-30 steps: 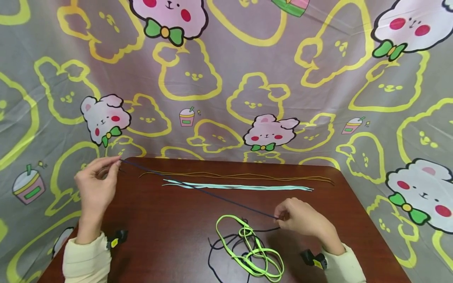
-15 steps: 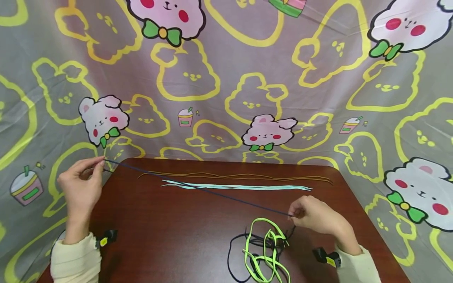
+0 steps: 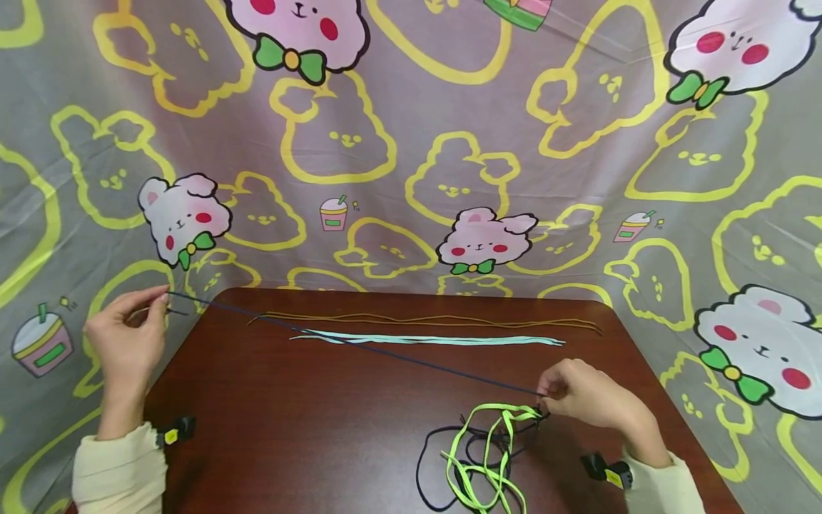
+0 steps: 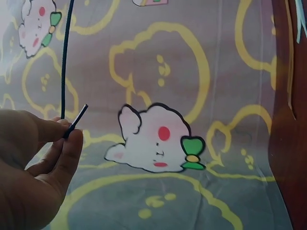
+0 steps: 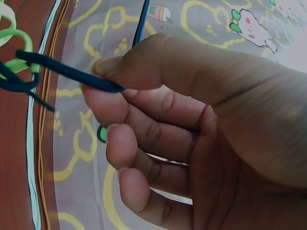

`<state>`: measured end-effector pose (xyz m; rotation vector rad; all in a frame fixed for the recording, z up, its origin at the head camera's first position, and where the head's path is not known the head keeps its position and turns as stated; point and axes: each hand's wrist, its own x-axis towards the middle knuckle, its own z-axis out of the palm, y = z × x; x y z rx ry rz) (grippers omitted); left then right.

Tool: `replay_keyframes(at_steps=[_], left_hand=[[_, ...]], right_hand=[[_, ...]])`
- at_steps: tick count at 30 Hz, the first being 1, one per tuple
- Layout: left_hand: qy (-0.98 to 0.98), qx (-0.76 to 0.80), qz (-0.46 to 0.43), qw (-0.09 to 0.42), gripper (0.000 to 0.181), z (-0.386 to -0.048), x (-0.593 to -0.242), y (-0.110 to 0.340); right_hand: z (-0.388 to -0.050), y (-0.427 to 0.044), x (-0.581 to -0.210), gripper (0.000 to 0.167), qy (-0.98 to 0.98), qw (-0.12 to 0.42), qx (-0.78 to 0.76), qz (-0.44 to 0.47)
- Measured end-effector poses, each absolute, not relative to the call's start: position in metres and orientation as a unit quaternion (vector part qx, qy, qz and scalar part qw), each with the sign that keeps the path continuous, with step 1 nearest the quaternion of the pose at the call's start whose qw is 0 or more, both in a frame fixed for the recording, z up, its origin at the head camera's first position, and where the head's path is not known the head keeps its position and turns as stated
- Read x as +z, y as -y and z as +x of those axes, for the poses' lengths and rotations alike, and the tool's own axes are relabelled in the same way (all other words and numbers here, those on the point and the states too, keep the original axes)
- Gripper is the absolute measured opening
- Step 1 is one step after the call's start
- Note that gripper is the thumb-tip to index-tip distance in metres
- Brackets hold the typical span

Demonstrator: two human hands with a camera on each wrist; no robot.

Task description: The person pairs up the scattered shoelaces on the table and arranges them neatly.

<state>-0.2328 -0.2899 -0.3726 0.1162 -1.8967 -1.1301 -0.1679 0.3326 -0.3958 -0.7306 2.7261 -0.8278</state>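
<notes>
In the head view, a thin dark blue shoelace (image 3: pixel 398 355) stretches taut in the air between my two hands. My left hand (image 3: pixel 128 332), at the left, pinches it close to one end; the short tip sticks out past the thumb in the left wrist view. Lower right, my right hand (image 3: pixel 587 396) pinches the same lace (image 5: pixel 72 73) between thumb and index finger, other fingers curled. Below the right hand, the rest of the dark lace loops on the table, tangled with a neon green shoelace (image 3: pixel 501 406), part of which is pulled up near the fingertips.
Several pale aqua laces (image 3: pixel 437 340) lie in a straight bundle across the brown table (image 3: pixel 308 428). Behind them run brown laces (image 3: pixel 411 321) near the far edge. A cartoon-printed cloth (image 3: pixel 385 128) hangs around the table's back and sides.
My left hand has moved left and my right hand right, lengthening the taut stretch of dark lace. The green and dark tangle has been dragged right, toward the right hand.
</notes>
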Motion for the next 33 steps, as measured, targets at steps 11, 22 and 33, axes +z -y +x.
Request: replay_keyframes(at_steps=[11,22,33], left_hand=[[0.774,-0.451,0.078,0.438,0.019,-0.239,-0.384,0.316],[0.765,-0.456,0.101,0.444,0.016,-0.241,-0.387,0.328],[0.799,-0.426,0.091,0.415,0.021,-0.242,-0.388,0.322]], right_hand=[[-0.167,-0.345,-0.395,0.010,-0.904,0.123,-0.320,-0.256],[-0.162,-0.353,-0.391,0.012,-0.912,0.030,-0.340,-0.229],[-0.147,-0.351,-0.369,0.016,-0.909,-0.148,-0.350,-0.172]])
